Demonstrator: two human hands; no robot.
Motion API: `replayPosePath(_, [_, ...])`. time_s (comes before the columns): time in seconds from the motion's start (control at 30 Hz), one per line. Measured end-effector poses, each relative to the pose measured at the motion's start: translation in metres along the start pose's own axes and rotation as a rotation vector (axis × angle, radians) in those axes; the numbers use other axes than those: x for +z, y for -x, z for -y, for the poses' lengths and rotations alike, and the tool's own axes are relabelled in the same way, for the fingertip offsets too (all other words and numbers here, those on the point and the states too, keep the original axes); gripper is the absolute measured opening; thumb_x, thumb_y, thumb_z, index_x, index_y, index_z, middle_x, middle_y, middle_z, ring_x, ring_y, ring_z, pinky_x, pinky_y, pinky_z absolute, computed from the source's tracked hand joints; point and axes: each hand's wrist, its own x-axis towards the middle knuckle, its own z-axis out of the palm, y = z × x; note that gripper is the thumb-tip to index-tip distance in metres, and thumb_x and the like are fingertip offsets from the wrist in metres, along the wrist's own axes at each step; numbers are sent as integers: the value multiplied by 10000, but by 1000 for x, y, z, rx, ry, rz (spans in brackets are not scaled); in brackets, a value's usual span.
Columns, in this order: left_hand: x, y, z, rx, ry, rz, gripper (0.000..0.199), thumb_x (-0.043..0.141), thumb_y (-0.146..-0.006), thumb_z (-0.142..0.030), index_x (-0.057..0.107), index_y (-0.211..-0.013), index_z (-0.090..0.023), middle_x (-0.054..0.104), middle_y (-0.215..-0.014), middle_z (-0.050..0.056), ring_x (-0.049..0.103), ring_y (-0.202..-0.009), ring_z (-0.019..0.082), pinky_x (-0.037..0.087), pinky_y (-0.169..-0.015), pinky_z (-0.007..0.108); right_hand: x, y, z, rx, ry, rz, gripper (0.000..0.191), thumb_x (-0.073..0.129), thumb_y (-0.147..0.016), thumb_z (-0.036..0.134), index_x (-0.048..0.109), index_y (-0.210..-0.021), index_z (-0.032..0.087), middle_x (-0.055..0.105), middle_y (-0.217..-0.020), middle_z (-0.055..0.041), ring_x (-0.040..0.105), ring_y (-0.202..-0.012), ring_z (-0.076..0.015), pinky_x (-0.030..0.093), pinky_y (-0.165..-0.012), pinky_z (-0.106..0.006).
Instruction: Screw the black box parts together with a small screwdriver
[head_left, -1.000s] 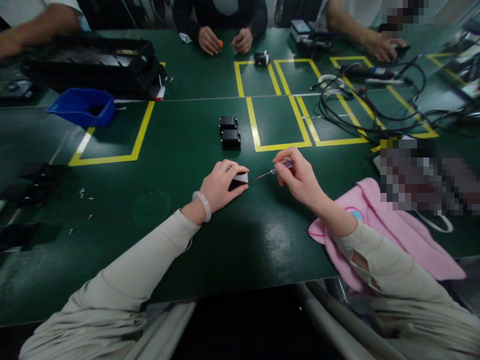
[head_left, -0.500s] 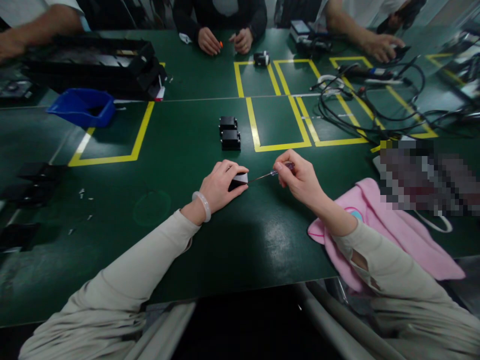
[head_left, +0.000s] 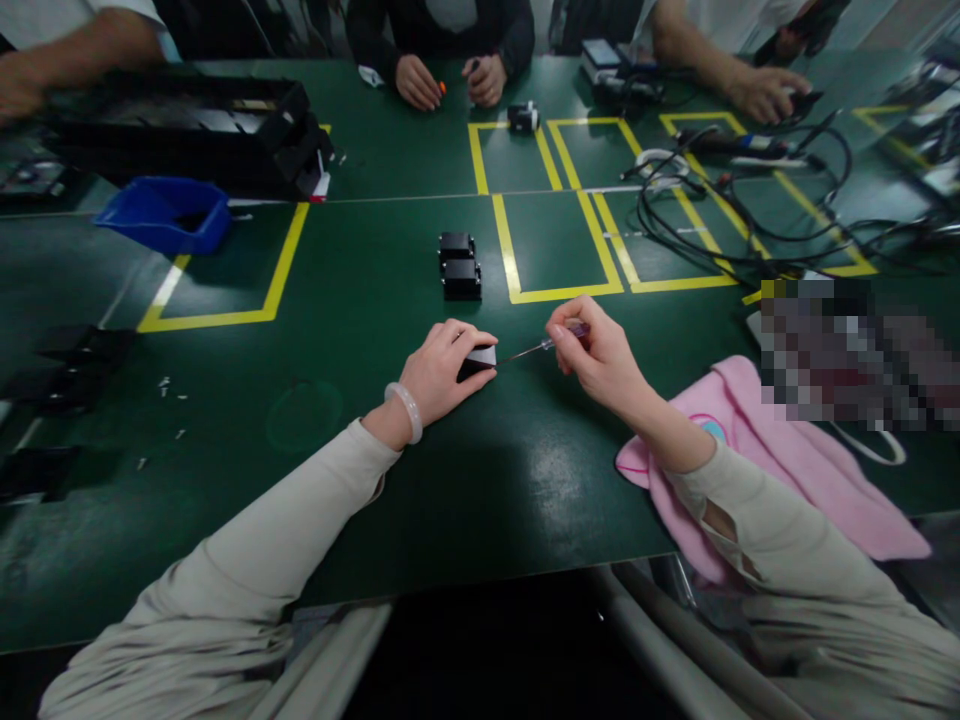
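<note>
My left hand [head_left: 445,368] is closed around a small black box-shaped part [head_left: 480,358] on the green table, fingers over its top and thumb along the near side. Between the fingers and thumb of my right hand [head_left: 596,350] is a screwdriver [head_left: 546,345] with a clear purplish handle. Its thin shaft slants left and down, the tip at the right end of the part; whether a screw sits there is too small to tell. Beyond my hands, two similar black box-shaped parts [head_left: 460,280] stand one behind the other.
Small screws [head_left: 163,386] lie at left near dark parts [head_left: 64,385]. Farther back are a blue bin [head_left: 169,212] and stacked black trays [head_left: 292,130]. Black cables [head_left: 750,245] and a pink cloth [head_left: 780,440] occupy the right. Co-workers' hands [head_left: 420,82] rest across the table.
My right hand has shifted very slightly on the screwdriver. My left hand and the black part stay in place.
</note>
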Motion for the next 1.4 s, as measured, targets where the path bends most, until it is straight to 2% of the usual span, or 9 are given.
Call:
replayPosePath(0.1, [0, 0, 0, 2, 2, -1, 347, 696, -975, -310, 617, -1298, -211, 640, -1220, 98, 603, -1144, 284, 547, -965, 457, 0, 0, -1, -2, -18, -13, 197, 591, -1062, 429, 548, -1042, 238, 527, -677, 74, 518, -505, -87, 389, -510, -254])
replayPosePath(0.3, [0, 0, 0, 6, 1, -8, 345, 699, -974, -306, 619, -1295, -208, 642, -1214, 96, 603, -1139, 283, 548, -963, 454, -1, 0, -2, -7, 29, -7, 289, 577, -1068, 479, 544, -926, 230, 518, -628, 70, 489, -497, -83, 376, -522, -258])
replayPosePath(0.47, [0, 0, -1, 5, 0, -8, 345, 704, -972, -305, 623, -1291, -202, 642, -1210, 97, 604, -1143, 283, 545, -970, 451, 1, 1, -4, 0, -30, -31, 255, 583, -1061, 493, 552, -1057, 240, 534, -687, 71, 517, -502, -85, 408, -514, -252])
replayPosePath(0.67, [0, 0, -1, -4, -3, -1, 345, 700, -975, -315, 623, -1294, -209, 643, -1214, 97, 602, -1142, 283, 545, -974, 453, 0, 0, -1, -3, 14, 0, 286, 572, -1068, 478, 545, -917, 237, 508, -598, 75, 474, -469, -87, 350, -490, -258])
replayPosePath(0.87, [0, 1, -1, 0, -10, -8, 347, 705, -975, -314, 620, -1296, -213, 645, -1213, 93, 609, -1140, 282, 550, -969, 448, 2, 1, -2, 8, -7, -34, 153, 598, -1050, 390, 550, -1066, 245, 544, -693, 68, 521, -508, -97, 407, -527, -267])
replayPosePath(1.1, [0, 0, -1, -5, -5, -1, 342, 693, -980, -320, 611, -1299, -226, 641, -1222, 91, 606, -1150, 282, 551, -972, 455, 0, 0, 0, 9, 20, -16, 286, 582, -1056, 477, 551, -911, 233, 520, -634, 71, 474, -481, -84, 351, -505, -264])
replayPosePath(1.3, [-1, 0, -1, -13, 3, 7, 336, 686, -977, -323, 613, -1291, -231, 641, -1221, 90, 603, -1153, 284, 547, -967, 453, 1, 0, -2, 9, -16, -31, 236, 584, -1055, 476, 563, -1045, 241, 548, -714, 60, 525, -528, -96, 407, -533, -267])
replayPosePath(1.4, [-1, 0, -1, -22, 8, 8, 338, 687, -975, -320, 613, -1294, -238, 640, -1224, 87, 602, -1152, 281, 545, -965, 449, 0, 0, 0, 9, 4, -16, 269, 591, -1053, 491, 559, -969, 237, 537, -681, 64, 502, -516, -91, 382, -526, -266])
